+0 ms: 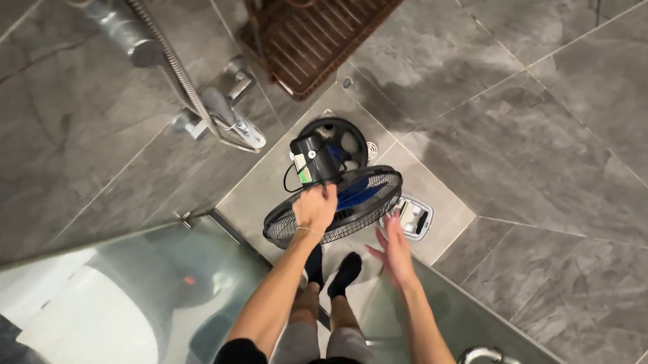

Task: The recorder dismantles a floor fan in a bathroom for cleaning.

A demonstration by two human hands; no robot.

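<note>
we've got our left hand (315, 208) clamped round the neck of the fan (334, 194), just behind its black motor housing (313, 159), so the caged head w/ blue blades tips forward & the round base (339, 136) stands on the floor tiles (565, 159). that grip likely steadies it. our right hand (393, 248) hangs open, fingers spread wide, holding nothing, just beside the grille rim. fan sits in a tiled shower corner. around it: floor drain (415, 216) close to the grille, shower tap & hose (223, 112) on the wall, a brown slatted rack (322, 28) beyond, glass panel (145, 283) hemming us in near our 2 socked feet (331, 271).
</note>
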